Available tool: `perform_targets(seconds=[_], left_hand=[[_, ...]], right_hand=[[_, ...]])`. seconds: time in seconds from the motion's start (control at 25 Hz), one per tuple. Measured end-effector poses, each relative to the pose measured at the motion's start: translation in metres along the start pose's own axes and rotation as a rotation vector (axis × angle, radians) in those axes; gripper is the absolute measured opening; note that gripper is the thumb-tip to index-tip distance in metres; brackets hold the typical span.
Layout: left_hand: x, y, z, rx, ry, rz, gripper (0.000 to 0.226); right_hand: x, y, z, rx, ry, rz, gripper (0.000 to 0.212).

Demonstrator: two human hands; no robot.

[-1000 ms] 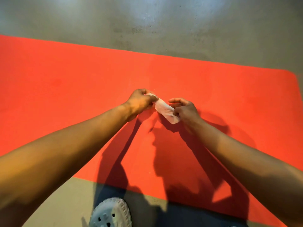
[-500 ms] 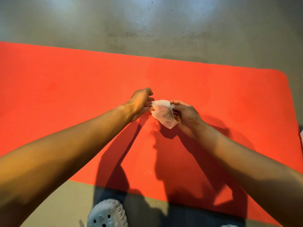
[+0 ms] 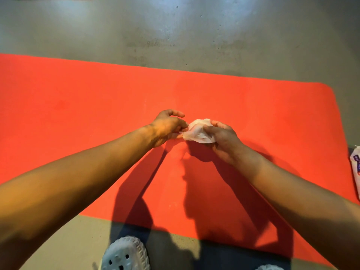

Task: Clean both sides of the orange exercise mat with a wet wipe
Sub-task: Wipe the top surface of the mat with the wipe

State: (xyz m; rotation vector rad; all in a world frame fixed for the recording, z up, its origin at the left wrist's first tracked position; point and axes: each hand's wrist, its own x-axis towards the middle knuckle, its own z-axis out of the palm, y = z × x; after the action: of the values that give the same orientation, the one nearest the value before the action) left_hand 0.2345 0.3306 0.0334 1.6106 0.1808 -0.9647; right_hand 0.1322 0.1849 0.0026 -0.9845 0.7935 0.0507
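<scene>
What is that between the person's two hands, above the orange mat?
A crumpled white wet wipe, seen in the head view: the left hand pinches its edge, the right hand grips its other side, over the orange mat.

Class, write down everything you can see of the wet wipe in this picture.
The wet wipe is white, thin and slightly translucent, crumpled and partly opened out. The left hand pinches its left edge; the right hand grips its right side. It is held over the middle of the orange mat, casting a shadow there.
</scene>
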Motion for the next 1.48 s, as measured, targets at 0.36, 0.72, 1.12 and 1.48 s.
perform_targets(seconds=[0.36,0.72,1.12,1.48], left_hand=[[-0.013,-0.002,0.007,0.211,-0.155,-0.262,0.029],[0.006,0.003,-0.007,0.219,0.035,0.148,0.013],[0.013,-0.006,-0.013,0.710,0.009,0.183,0.018],[0.025,-0.020,-0.047,1.043,0.183,0.325,0.025]], right_hand=[[0.000,-0.005,-0.003,0.121,-0.010,-0.034,0.029],[0.001,0.002,-0.013,-0.375,-0.044,-0.101,0.034],[0.007,-0.001,-0.002,-0.828,0.096,-0.332,0.022],[0.039,0.002,0.008,-1.124,0.289,-0.665,0.021]])
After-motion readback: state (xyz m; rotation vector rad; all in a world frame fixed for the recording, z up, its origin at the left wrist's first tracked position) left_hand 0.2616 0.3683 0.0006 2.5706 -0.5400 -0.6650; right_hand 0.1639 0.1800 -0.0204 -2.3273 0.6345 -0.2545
